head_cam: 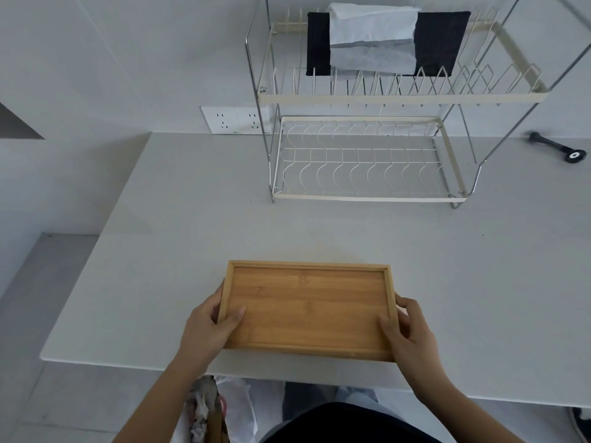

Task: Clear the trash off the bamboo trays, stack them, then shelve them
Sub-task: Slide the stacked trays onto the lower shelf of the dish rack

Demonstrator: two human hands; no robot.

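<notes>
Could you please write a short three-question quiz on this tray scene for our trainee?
1. True or false: trash lies on the tray.
2. How is the tray held? A) left hand only; B) both hands, the right hand on the opposite short side; C) by neither hand.
3. Fill in: on the rack, the upper shelf carries a black cloth and a white ____.

Key
1. False: its surface is bare.
2. B.
3. Cloth, draped over the black one; the lower shelf has nothing on it.
</notes>
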